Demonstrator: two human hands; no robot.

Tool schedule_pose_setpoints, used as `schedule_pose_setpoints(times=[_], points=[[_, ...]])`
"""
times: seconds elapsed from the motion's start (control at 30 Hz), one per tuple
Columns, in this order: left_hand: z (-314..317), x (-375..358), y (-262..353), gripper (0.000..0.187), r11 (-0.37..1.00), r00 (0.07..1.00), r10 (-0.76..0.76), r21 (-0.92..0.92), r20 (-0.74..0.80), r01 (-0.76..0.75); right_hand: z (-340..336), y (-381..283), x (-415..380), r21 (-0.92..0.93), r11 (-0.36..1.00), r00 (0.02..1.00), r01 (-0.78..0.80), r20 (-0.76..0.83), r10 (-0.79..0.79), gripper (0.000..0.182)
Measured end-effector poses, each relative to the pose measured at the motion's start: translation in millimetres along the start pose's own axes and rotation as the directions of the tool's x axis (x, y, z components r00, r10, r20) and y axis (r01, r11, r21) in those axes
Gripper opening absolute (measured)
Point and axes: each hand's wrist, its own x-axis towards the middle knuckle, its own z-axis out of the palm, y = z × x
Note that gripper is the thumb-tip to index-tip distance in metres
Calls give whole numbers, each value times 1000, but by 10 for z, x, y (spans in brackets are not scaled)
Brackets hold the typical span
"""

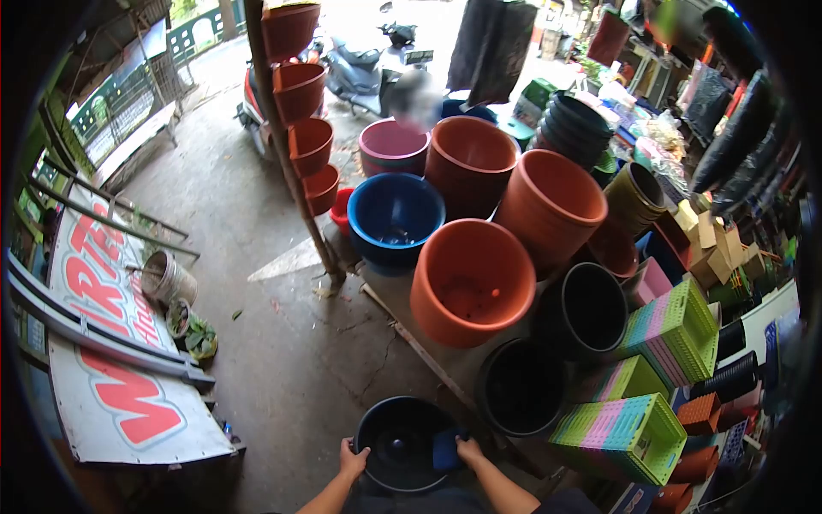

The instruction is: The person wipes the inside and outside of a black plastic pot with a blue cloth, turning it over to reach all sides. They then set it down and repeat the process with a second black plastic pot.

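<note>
A cracked concrete floor is lit by daylight from the top of the frame, where a green fence is seen at upper left, beyond which a slim post is set left of centre.

Left of the left hand, a lettered banner; ahead, 4 orange pots along a post; rightward, stacked baskets

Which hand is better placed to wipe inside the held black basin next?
Right, most likely: the right hand holds the blue cloth just inside the black basin, while the left hand holds the opposite side.
</note>
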Motion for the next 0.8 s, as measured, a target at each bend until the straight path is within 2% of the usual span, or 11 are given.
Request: schedule_pose_setpoints(times=[0.1, 0.17, 0.2, 0.27, 0.4, 0.47, 0.6, 0.67, 0.7, 0.73, 0.8], points=[[11, 89, 263, 32, 992, 994, 94, -82, -46, -98, -187, -74, -140, 64, 996, 998, 63, -28, -61, 51], [-45, 22, 683, 41, 898, 992, -22, -434, 124, 75, -361, -212, -333, 116, 988, 995, 99, -10, -98, 51], [-84, -30, 907, 41, 900, 992, -2, -432, 124, 56, -388, -212, -314, 131, 985, 994, 110, -19, -108, 51], [-156, -144, 1349, 64, 821, 965, 102, -569, 242, 56, -456, -260, -329, 337, 936, 994, 105, -11, -108, 53], [-283, -330, 1969, 82, 750, 929, 265, -660, 259, -31, -764, -775, -858, 449, 885, 991, 123, -4, -136, 54], [-357, -443, 2194, 88, 702, 905, 346, -709, 249, -74, -746, -915, -999, 299, 811, 850, 503, -338, -403, 50], [-433, -629, 2390, 88, 624, 868, 431, -777, 248, -88, -605, -1416, -1375, 505, 680, 844, 531, -383, -375, 39], [-423, -666, 2360, 88, 614, 855, 444, -786, 269, -72, -75, -1416, -781, 570, 597, 825, 564, -399, -399, 42], [-395, -718, 2374, 88, 604, 848, 457, -794, 267, -75, 136, -1446, -568, 181, 713, 729, 678, -296, -618, 42], [-399, -842, 2411, 88, 589, 853, 420, -808, 311, 4, 291, -1550, -555, -230, 651, 649, 723, -96, -755, 42], [-407, -1064, 2516, 89, 565, 852, 387, -821, 352, 83, 387, -1784, -863, -354, 539, 587, 764, 37, -809, 46]])
